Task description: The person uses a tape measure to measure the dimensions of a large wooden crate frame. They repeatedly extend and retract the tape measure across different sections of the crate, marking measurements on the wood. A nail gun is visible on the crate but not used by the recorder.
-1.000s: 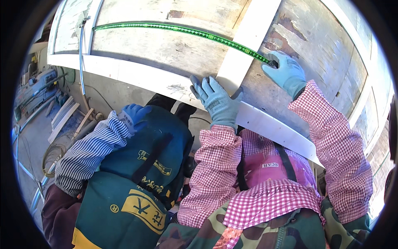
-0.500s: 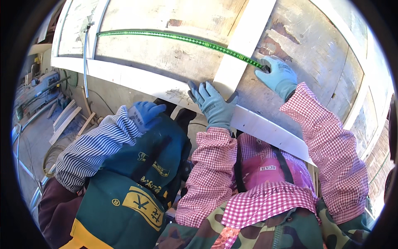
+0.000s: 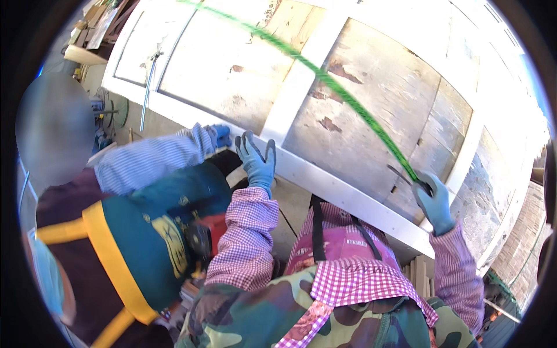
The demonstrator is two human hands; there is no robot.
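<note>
My right hand (image 3: 434,203), in a blue-grey work glove, is closed round the near end of a green measuring tape (image 3: 371,119). From there the tape runs diagonally away across a large wooden panel (image 3: 377,69) with a white frame. A thin dark strip (image 3: 399,173) sticks out beside the same hand; its kind is unclear. My left hand (image 3: 257,163), gloved alike, has its fingers spread at the white front rail (image 3: 325,184) and holds nothing. The tape's far end fades into glare at the top.
At my left a co-worker in a green apron (image 3: 156,243) has a gloved hand (image 3: 220,136) at the panel's edge. A thin metal rod (image 3: 147,93) hangs over that edge farther left. Stacked boards (image 3: 525,232) stand at the right.
My right hand has come nearer and farther right with the tape, which now slants more steeply and looks blurred. My left hand has shifted left along the rail. The co-worker leans in more.
</note>
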